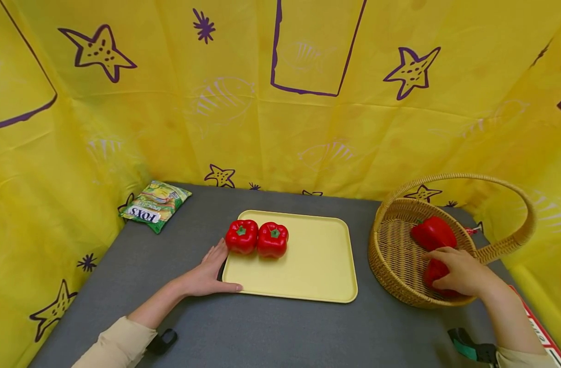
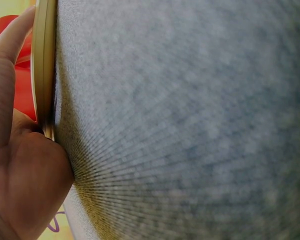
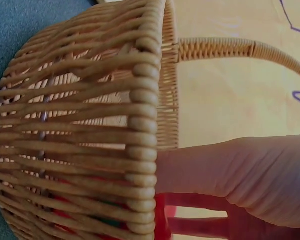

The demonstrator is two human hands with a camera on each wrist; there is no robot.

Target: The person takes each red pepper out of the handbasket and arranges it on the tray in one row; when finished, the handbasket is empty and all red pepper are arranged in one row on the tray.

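Two red bell peppers (image 1: pixel 241 236) with green stems sit side by side at the left of a yellow tray (image 1: pixel 317 260). My left hand (image 1: pixel 202 278) rests against the tray's left corner, fingers straight along the side and thumb at the front edge. On the right my right hand (image 1: pixel 462 271) reaches into a wicker basket (image 1: pixel 386 268) and grips a red bell pepper (image 1: pixel 435 271), partly hidden by the fingers. Another red bell pepper (image 1: pixel 433 233) lies behind it in the basket. Through the weave, the right wrist view shows red and a bit of green.
The basket's tall handle (image 1: pixel 464 176) arches over its back and right side. A green snack packet (image 1: pixel 155 204) marked FOX'S lies at the back left. Yellow patterned cloth (image 1: pixel 262 128) encloses the grey table (image 1: pixel 280 337). A red-and-white item (image 1: pixel 538 327) lies at the right edge.
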